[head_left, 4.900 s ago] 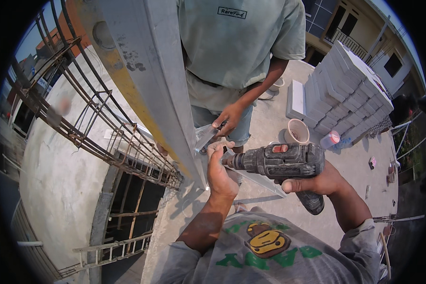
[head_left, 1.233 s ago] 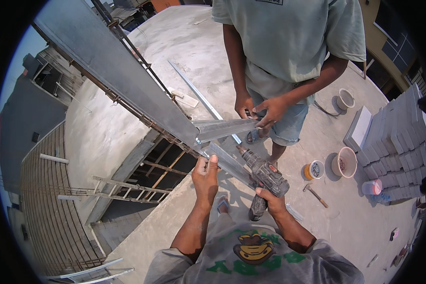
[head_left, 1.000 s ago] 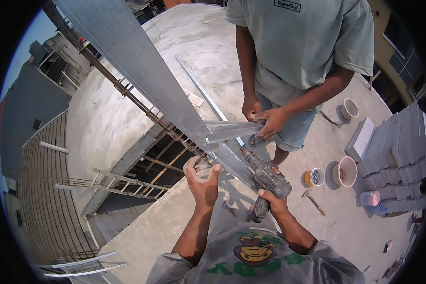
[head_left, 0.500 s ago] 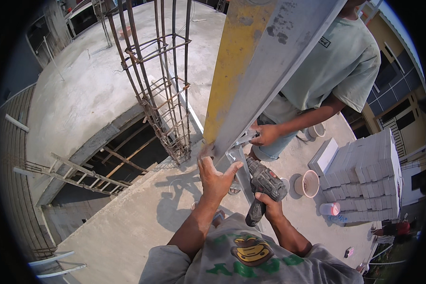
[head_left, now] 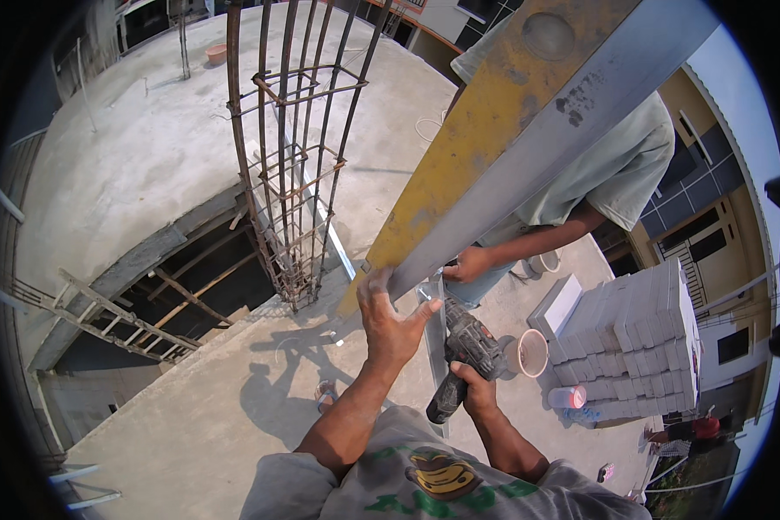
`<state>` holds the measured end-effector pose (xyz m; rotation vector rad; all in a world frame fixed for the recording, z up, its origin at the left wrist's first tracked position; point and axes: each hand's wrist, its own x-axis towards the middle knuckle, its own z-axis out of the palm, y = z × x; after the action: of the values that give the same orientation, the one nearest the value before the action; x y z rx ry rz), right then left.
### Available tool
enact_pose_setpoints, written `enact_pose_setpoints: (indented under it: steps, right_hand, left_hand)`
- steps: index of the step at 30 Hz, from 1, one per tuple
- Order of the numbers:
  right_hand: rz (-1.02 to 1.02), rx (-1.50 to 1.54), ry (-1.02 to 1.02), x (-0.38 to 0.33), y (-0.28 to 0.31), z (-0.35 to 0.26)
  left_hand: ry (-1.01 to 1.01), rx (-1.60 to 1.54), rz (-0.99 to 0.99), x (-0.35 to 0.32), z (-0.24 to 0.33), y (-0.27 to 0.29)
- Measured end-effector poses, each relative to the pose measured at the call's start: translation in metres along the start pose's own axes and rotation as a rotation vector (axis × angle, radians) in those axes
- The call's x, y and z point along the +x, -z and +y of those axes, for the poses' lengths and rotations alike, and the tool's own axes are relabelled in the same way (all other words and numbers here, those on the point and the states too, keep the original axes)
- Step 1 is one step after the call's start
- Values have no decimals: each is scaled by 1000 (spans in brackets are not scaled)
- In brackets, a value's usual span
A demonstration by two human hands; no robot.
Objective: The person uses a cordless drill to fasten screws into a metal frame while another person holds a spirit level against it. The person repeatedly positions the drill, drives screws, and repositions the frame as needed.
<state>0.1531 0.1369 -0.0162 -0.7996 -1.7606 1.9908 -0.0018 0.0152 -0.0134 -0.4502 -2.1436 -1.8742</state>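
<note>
My left hand [head_left: 393, 325] is closed on the lower part of a long yellow and silver spirit level [head_left: 438, 186], its fingers on the edge and its thumb stretched to the right. The level slants up to the upper right. In my right hand [head_left: 478, 388] is a black cordless drill [head_left: 472, 342], gripped by the handle. Its nose points up-left, close to my left thumb and a thin metal profile [head_left: 434, 338]. The drill's tip is too small to make out. Beyond the level, another person's hand [head_left: 470, 263] is at the metal, partly hidden.
A rebar column cage [head_left: 296, 173] rises at left, beside a floor opening [head_left: 182, 295] with wooden poles in it. At right stand stacked grey blocks [head_left: 628, 338], a bucket [head_left: 527, 354] and a pink-lidded container [head_left: 567, 398]. The co-worker in a pale shirt [head_left: 620, 165] stands close behind the level.
The view has shifted, and the level leans further right in it. The drill appears a little closer to my left thumb. Both my hands keep their holds.
</note>
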Motion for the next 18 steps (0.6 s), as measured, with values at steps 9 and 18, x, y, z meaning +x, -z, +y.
enact_pose_setpoints:
  steps: [9,18]
  right_hand:
    - [11,11,-16,-1,-2,3]
    - [38,72,-109,-2,-6,2]
  left_hand:
    - [11,-63,16,-5,-4,-3]
    - [-69,13,31,-5,-6,-4]
